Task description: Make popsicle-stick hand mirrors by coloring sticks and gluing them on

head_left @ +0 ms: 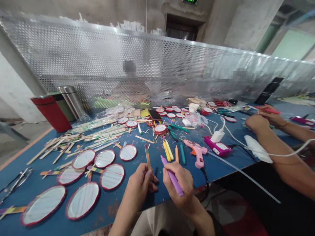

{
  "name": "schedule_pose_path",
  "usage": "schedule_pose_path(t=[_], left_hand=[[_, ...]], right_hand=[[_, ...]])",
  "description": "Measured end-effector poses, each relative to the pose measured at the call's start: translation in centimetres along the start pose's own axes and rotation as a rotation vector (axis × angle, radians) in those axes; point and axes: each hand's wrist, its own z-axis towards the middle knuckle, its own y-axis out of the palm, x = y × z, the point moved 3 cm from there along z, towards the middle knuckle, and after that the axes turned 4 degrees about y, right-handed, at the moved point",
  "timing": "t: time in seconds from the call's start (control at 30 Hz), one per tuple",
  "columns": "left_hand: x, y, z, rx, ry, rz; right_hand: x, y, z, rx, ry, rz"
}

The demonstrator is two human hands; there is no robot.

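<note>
Near the front edge of the table, my left hand (140,182) is closed round a craft stick (147,156) that points away from me, its upper end coloured in bands. A purple marker (173,178) lies in the grip of my right hand (180,183), tilted with one end toward the stick; the two do not touch. Just beyond my hands are yellow markers (168,150), an orange marker (177,153) and a teal marker (182,154). To my left lie several round red-rimmed discs (83,200), some with coloured sticks attached.
A pink glue gun (195,152) and a purple power strip (218,146) with white cables sit at right. Bare sticks (98,137) pile up at left, beside a red tumbler (51,113). A perforated metal screen (157,65) stands behind. A co-worker's arms (278,141) reach in at right.
</note>
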Motion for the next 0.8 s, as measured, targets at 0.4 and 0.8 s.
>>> schedule_pose_path(t=[0.4, 0.8], left_hand=[[0.6, 0.1, -0.2, -0.033, -0.026, 0.054], [0.7, 0.1, -0.3, -0.059, -0.024, 0.08]], right_hand=[[2.8, 1.8, -1.3, 0.278, 1.075, 0.805], [2.9, 1.8, -1.1, 0.259, 1.09, 0.834]])
